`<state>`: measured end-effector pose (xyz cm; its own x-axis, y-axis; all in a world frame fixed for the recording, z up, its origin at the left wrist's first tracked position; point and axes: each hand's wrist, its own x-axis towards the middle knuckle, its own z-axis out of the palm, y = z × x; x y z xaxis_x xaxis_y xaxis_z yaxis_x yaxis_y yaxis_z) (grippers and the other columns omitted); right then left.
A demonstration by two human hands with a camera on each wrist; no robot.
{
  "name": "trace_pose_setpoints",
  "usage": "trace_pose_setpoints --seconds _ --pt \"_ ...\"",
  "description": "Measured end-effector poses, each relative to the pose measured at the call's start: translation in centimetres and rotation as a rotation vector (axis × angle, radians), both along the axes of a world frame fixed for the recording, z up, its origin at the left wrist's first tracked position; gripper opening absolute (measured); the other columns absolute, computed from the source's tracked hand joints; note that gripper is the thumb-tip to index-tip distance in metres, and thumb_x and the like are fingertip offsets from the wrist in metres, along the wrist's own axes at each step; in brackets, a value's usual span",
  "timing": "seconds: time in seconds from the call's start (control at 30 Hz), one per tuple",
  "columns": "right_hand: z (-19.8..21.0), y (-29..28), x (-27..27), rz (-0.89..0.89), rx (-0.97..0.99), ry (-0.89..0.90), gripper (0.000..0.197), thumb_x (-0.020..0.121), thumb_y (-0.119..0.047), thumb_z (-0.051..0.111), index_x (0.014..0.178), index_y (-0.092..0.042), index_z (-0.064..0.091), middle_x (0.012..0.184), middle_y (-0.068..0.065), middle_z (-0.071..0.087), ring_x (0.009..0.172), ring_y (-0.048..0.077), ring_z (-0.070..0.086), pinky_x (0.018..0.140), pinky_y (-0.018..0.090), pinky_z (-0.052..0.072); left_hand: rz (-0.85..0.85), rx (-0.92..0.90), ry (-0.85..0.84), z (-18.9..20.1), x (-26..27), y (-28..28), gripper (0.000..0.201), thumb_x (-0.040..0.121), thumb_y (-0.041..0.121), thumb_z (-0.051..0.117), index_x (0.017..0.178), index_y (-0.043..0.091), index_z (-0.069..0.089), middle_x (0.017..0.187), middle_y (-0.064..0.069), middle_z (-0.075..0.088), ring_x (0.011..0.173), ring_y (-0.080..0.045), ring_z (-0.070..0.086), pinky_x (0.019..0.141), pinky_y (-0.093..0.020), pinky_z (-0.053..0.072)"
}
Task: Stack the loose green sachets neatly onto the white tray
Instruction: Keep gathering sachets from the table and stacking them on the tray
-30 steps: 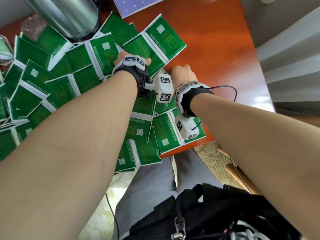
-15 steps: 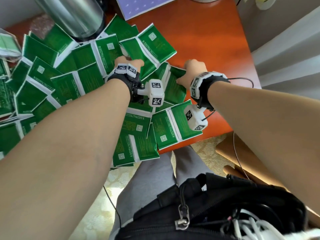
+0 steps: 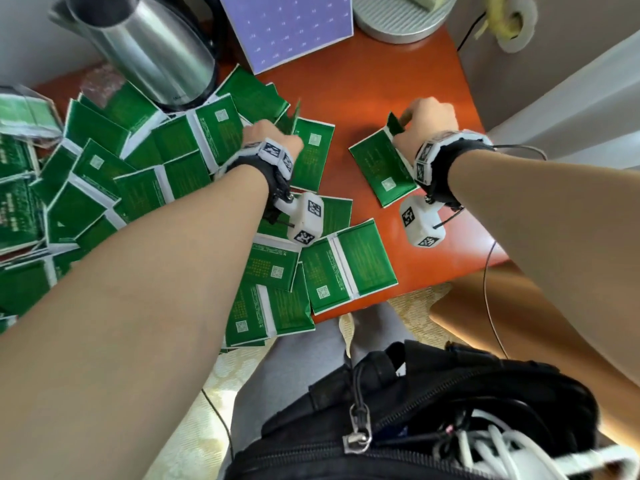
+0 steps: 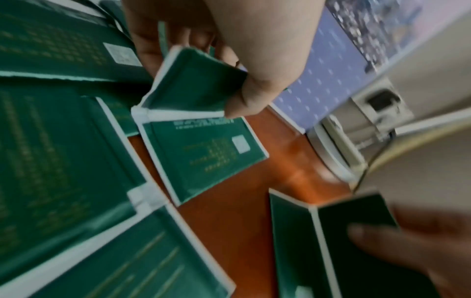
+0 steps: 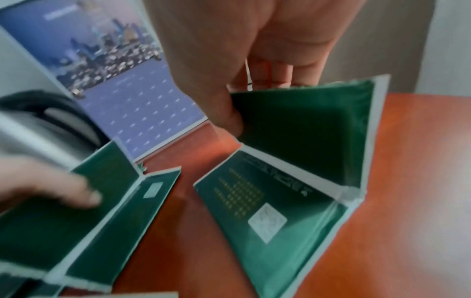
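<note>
- While pinching the top half of a joined sachet pair, the right pair [image 3: 381, 168], keeps the right hand [image 3: 426, 123] low over the bare orange table [image 3: 381, 91], well apart from the heap.
- Clamps that grip thumb-against-fingers on the dark upper half; folds the pair at its white seam, upper half tilted up, lower half with the QR patch spread out flat towards the wrist, clearest in the right wrist view [image 5: 280, 191].
- Cannot tell whether that lower half lies on the table or just above it.
- Over on the other side, sets the left hand [image 3: 270, 140] at the right edge of the pile of green sachets [image 3: 104, 188].
- Clamps the left grip too: thumb and fingertips closed on one half of the left pair [image 4: 198, 84], bent at the seam, printed half lying below it at the edge of the heap.
- Leaves a strip of bare wood between the two held pairs.
- Spreads the heap across the left and near side of the table, many sachets overlapping, a few hanging over the near edge.
- Stands a steel kettle [image 3: 152, 46] at the back of the heap, a purple calendar [image 3: 287, 26] just right of it, a grey disc [image 3: 398, 19] further right.
- Shows a clear container [image 3: 24, 112] with green sachets at far left, blurred.
- Rests a black bag [image 3: 433, 410] on the lap below.
</note>
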<state>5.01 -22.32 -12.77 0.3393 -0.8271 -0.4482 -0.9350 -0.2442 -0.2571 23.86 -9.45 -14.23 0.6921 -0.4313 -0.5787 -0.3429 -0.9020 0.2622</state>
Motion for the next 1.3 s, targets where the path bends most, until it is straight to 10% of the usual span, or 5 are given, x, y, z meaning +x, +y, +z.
trace_pose_setpoints --seconds 0.17,0.37,0.6,0.87,1.3 --pt "-2.6 3.4 0.8 0.245 0.013 0.114 0.068 0.082 -0.039 0.068 0.139 -0.010 0.043 0.139 0.015 0.037 0.127 0.037 0.040 0.096 0.050 0.046 -0.344 0.038 -0.201 -2.3 -3.7 0.1 0.066 0.071 0.056 0.069 0.119 0.014 0.056 0.131 -0.010 0.041 0.121 -0.032 0.046 0.102 -0.048 0.042" --pt "-5.3 6.3 0.3 0.361 0.078 0.247 0.104 0.084 -0.027 0.063 0.158 -0.012 -0.008 0.163 0.019 -0.019 0.150 0.041 -0.010 0.119 0.062 0.011 -0.592 -0.026 -0.333 -4.2 -5.1 0.8 0.078 0.077 0.035 0.073 0.140 0.005 0.037 0.155 -0.016 0.029 0.141 -0.035 0.032 0.102 -0.047 0.042" --pt "-6.3 6.3 -0.2 0.379 0.018 0.231 0.104 0.081 -0.006 0.061 0.157 -0.006 -0.011 0.163 0.019 -0.016 0.151 0.041 -0.008 0.120 0.060 0.009 -0.629 0.100 -0.295 -4.3 -6.4 0.3 0.114 0.073 0.023 0.083 0.157 0.008 0.008 0.163 -0.024 0.011 0.150 -0.043 0.015 0.114 -0.057 0.032" --pt "-7.3 5.9 -1.2 0.390 -0.052 0.150 0.066 0.097 0.004 0.021 0.156 -0.002 -0.009 0.165 0.016 -0.011 0.152 0.037 -0.005 0.122 0.053 0.008 -0.608 0.093 -0.317 -4.8 -6.3 0.1 0.087 0.091 0.010 0.064 0.157 0.003 0.008 0.163 -0.025 0.011 0.150 -0.041 0.018 0.110 -0.059 0.037" --pt "2.0 3.8 -1.8 0.596 -0.111 0.110 0.085 0.087 0.010 0.033 0.157 -0.007 -0.012 0.166 0.013 -0.007 0.153 0.030 -0.005 0.125 0.044 0.002 -0.807 -0.065 -0.453 2.4 -4.8 -0.6 0.072 0.096 -0.006 0.031 0.160 0.015 0.006 0.168 -0.003 0.003 0.154 -0.026 0.003 0.124 -0.050 0.011"
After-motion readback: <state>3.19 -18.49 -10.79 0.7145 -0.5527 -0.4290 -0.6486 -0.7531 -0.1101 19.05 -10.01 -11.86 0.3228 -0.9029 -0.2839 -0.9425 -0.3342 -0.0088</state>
